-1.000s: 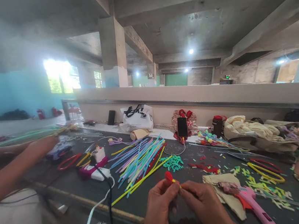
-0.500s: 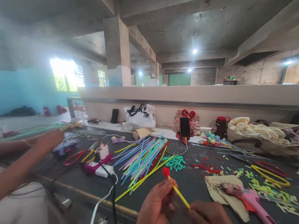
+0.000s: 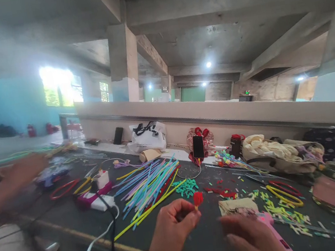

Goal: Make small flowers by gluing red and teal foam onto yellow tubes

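Note:
My left hand pinches a small red flower-like piece by its short yellow stem, between thumb and fingertips. Most of that stem is hidden by the fingers. My right hand, a little blurred, hovers beside the pink glue gun with thumb and forefinger apart and nothing visible in them. Part of the gun and the beige cloth under its tip is covered by this hand. Behind the left hand lie fuzzy pastel and yellow sticks and a heap of green bits.
Yellow-green offcuts and yellow-handled scissors lie to the right, near a glass jar. A power strip with cables sits left. A phone leans at the back. Another person's arm reaches in at far left.
My right hand has let go of the yellow stem and moved right, to the glue gun. The left hand keeps the red piece, now turned more upright. The view has swung right.

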Demonstrator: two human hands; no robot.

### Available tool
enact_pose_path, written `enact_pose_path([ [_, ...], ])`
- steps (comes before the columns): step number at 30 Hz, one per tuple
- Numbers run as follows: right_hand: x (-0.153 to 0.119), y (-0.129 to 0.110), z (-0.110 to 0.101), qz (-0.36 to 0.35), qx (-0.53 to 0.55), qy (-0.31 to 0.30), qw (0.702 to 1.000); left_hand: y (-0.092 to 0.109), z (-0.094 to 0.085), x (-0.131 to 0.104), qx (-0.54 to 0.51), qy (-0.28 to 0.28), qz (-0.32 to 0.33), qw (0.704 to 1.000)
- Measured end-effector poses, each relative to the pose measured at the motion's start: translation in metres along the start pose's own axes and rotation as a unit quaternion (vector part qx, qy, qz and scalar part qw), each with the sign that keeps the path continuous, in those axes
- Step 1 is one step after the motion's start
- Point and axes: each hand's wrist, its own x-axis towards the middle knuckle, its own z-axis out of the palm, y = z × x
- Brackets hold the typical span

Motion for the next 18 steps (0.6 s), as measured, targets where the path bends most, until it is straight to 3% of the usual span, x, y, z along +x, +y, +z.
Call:
enact_pose_path([
  [4,0.026,-0.015,0.004,-0.003,0.186,-0.027,0.982,0.001,0.004,-0.001,0.103,-0.024,0.033,0.994],
  [7,0.036,-0.02,0.011,0.005,0.252,-0.047,0.967,0.003,0.008,-0.003,0.141,-0.028,0.031,0.989],
  [11,0.038,-0.022,0.016,0.019,0.257,-0.055,0.965,0.003,0.011,-0.004,0.151,-0.001,0.016,0.988],
  [15,0.038,-0.024,0.015,0.025,0.227,-0.054,0.972,-0.001,0.012,-0.005,0.153,-0.016,0.018,0.988],
  [18,0.038,-0.027,0.015,0.01,0.182,-0.044,0.982,-0.005,0.015,-0.005,0.16,0.017,0.024,0.987],
])
